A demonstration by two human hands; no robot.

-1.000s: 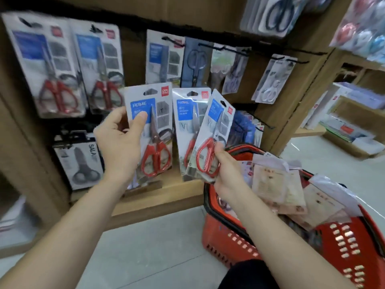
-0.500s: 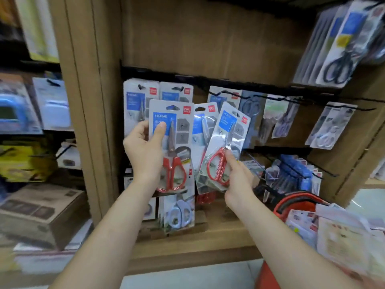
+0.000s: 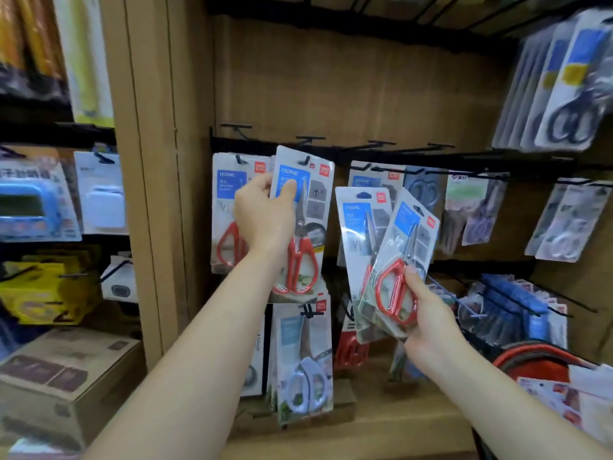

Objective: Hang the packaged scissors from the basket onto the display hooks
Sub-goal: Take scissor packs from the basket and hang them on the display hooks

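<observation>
- A red-handled scissors pack (image 3: 303,234) is gripped by the left hand (image 3: 265,214), with the thumb laid on its blue label and the fingers curled behind its left edge.
- The pack's top is held above the hand, with its hang hole at the tip of a black hook (image 3: 306,160). Whether it is threaded cannot be told.
- A hung pack (image 3: 225,200) is seen just behind the left hand.
- Two more packs (image 3: 408,240), fanned, are pinched at their lower ends by the right hand (image 3: 428,313), lower and to the right.
- The red basket (image 3: 537,363) is seen at the lower right.
</observation>
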